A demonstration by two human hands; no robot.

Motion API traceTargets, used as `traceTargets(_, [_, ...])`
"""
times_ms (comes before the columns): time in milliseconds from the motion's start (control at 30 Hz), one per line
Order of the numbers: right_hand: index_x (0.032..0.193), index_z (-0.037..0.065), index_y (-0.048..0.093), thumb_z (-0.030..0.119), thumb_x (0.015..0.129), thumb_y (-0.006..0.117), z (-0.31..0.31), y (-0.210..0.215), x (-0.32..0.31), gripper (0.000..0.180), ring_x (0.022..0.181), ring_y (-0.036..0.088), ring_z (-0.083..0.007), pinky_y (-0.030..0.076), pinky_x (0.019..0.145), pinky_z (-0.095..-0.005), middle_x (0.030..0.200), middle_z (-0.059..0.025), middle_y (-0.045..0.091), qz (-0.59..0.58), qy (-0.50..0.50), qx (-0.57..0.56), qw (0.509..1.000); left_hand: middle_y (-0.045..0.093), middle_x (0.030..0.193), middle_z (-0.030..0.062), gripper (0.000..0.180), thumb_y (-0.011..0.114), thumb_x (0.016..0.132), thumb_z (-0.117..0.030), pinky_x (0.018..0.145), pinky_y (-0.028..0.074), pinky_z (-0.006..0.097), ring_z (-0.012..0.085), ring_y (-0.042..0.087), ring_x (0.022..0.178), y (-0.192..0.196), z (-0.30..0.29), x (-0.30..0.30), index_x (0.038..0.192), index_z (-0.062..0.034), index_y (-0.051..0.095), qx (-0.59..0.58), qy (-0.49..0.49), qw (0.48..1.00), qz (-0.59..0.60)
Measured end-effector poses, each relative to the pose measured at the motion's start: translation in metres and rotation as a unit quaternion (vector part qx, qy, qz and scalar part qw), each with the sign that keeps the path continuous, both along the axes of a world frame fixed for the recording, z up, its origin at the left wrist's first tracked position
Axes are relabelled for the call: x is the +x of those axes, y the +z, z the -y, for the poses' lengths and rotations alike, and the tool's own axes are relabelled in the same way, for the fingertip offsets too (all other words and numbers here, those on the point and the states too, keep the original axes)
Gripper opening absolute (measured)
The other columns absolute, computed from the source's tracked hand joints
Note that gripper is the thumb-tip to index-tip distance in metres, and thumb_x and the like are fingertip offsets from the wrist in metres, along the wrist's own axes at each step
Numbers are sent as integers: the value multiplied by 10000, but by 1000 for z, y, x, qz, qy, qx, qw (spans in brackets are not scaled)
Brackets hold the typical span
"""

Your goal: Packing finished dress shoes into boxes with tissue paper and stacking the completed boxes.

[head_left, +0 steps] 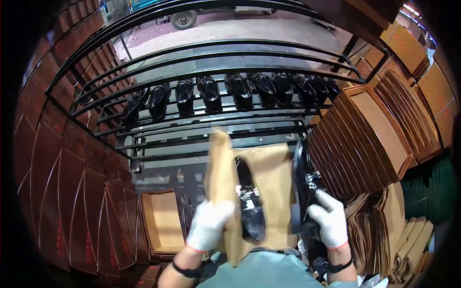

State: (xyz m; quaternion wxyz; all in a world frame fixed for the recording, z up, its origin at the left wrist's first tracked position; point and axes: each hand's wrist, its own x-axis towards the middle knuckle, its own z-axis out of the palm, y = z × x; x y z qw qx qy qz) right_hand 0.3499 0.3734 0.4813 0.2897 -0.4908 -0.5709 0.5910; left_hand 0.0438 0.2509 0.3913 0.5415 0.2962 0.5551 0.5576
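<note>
White knit cotton covers my left hand, which is closed around the folded edge of a tan sheet of wrapping paper, pulling that flap up over the left side of a glossy black leather loafer with a silver buckle. That shoe lies toe away from me on the paper, its heel close to my chest, just beside my left fingers. My right hand, in the same kind of white glove, is clamped on the heel end of a second glossy black loafer, holding it on its side with the toe pointing away, just right of the paper and apart from the first shoe. Below my left hand, an open brown cardboard shoebox sits among rows of dark red flattened boxes. To my right, stacks of open brown box lids lean together, with loose brown paper sheets under them. Beyond the paper stands a black metal rack, and a row of black shiny shoes rests on one of its shelves.
</note>
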Motion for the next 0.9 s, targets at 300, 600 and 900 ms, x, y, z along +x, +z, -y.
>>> traceTargets(300, [1628, -56, 534, 87, 947, 519, -32, -76, 50, 695, 1416, 668, -412, 523, 1244, -515, 1573, -266, 656, -482, -75, -232, 842, 530, 1670, 282, 1052, 683, 1145, -370, 1082, 601, 467, 330, 643, 1417, -93, -56, 121, 1818, -74, -70, -158, -237, 958, 40])
traceTargets(600, [1029, 40, 808, 97, 768, 755, -102, -3, 32, 273, 935, 707, -278, 571, 871, -450, 1007, -52, 762, 120, 205, 243, 941, 744, 1212, 267, 628, 691, 1086, -423, 1036, 573, 514, 426, 741, 1108, -5, -12, 85, 1487, 46, 576, 187, -466, 751, -429])
traceTargets(900, [1170, 51, 740, 228, 763, 824, -92, -39, -102, 453, 1093, 651, -384, 537, 921, -491, 1257, -214, 676, 258, 403, 580, 659, 767, 1238, 242, 463, 676, 1087, -340, 1011, 591, 519, 444, 733, 1162, -40, -13, 96, 1391, 10, 678, 266, -450, 780, -345])
